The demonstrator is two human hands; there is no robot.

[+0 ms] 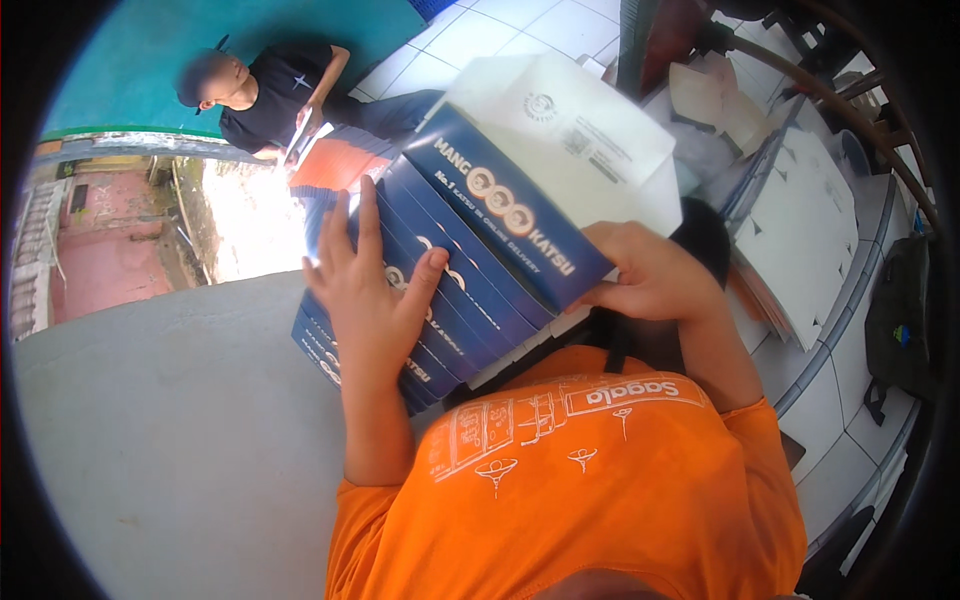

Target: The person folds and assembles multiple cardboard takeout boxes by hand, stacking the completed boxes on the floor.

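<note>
A stack of dark blue cardboard food boxes leans before my chest, tilted, their printed edges lying side by side. Flat against this stack rests my left hand, fingers spread and thumb apart. At the stack's upper right end is a folded-up cardboard box with a blue printed front and a white panel bearing dark print. My right hand grips its right corner, fingers curled at the edge and partly hidden by the box.
Across from me sits a person in dark clothes and a cap, hands on pale card. A grey wall ledge runs along my left. Flat white cardboard sheets are piled on the tiled step at right, near a dark bag.
</note>
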